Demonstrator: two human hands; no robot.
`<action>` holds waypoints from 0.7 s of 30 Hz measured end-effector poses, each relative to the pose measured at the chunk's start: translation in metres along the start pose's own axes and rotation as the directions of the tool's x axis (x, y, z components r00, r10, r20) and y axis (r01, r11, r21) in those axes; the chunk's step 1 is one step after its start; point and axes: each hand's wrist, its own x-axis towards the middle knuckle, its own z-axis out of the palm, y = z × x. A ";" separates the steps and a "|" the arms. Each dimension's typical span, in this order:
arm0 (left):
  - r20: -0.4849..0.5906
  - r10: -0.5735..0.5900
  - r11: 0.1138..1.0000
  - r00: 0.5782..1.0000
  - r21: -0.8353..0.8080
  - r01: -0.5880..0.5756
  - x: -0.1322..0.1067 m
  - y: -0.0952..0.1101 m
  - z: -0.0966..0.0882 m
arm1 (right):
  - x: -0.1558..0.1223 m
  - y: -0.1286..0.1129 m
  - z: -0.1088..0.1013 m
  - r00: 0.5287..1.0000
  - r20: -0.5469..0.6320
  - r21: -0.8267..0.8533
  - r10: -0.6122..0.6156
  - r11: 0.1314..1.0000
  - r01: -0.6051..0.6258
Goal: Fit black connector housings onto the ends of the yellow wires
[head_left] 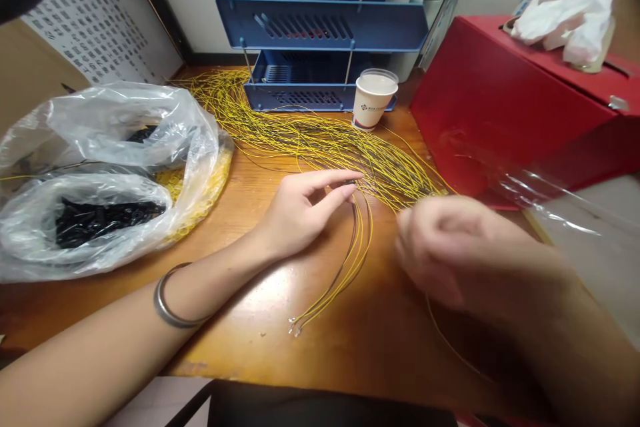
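- With the left hand (295, 217), palm down at mid-worktop, pinches the upper end of a small bunch of wires (356, 253): fingers (345, 181) narrow, thumb and forefinger tips closed on the strands.
- Lets that bunch, yellow with a darker strand among it, curve down from the pinch across the worktop (250, 347) toward the body, ending in small metal terminals (295, 328) that rest on the wood.
- Wears a metal bangle (167, 307) on the left wrist.
- Holds the right hand (450, 247) just right of the bunch, loosely curled and smeared by blur; cannot tell whether those fingers grip anything.
- Shows a single thin wire (445, 340) running out from under the right hand toward the near edge; cannot tell whether it is touched.
- Has a big heap of yellow wires (320, 137) spread behind both hands, from the back left of the worktop across to beside the red box (500, 100).
- Has at the left a clear plastic bag (100, 113) with small black parts (100, 217) inside and more yellow wire showing through its right side.
- Has at the back a blue tray rack (320, 23), and a paper cup (373, 101) upright just before its right corner, at the edge of the heap.
- Carries crumpled white paper (570, 23) on top of the red box, with clear film (550, 207) lying in front of it.
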 end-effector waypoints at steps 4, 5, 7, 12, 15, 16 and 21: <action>0.053 0.024 1.000 0.998 -0.003 -0.023 -0.003 0.000 -0.001 | 0.026 0.005 0.007 0.871 -0.489 -0.154 -0.045 0.987 -0.036; 0.062 0.018 1.000 0.998 -0.012 -0.017 -0.004 -0.001 0.000 | 0.028 0.008 0.008 0.833 -0.545 -0.234 -0.092 0.971 -0.045; 0.060 0.020 1.000 0.998 -0.013 -0.019 -0.005 -0.002 0.000 | 0.029 0.013 0.012 0.782 -0.588 -0.376 -0.207 0.926 -0.038; 0.059 0.051 0.998 0.997 0.034 -0.053 -0.005 -0.002 0.000 | 0.026 0.020 0.017 0.698 -0.558 -0.596 -0.450 0.802 0.041; 0.046 0.043 0.998 0.998 0.040 -0.044 -0.005 -0.001 0.002 | 0.026 0.021 0.018 0.693 -0.512 -0.663 -0.508 0.746 0.058; 0.042 0.037 0.998 0.998 0.041 -0.038 -0.005 -0.001 0.002 | 0.026 0.021 0.018 0.692 -0.501 -0.676 -0.520 0.734 0.063; 0.031 0.028 0.999 0.999 0.017 -0.029 -0.005 -0.002 0.003 | 0.026 0.020 0.018 0.695 -0.497 -0.669 -0.519 0.739 0.074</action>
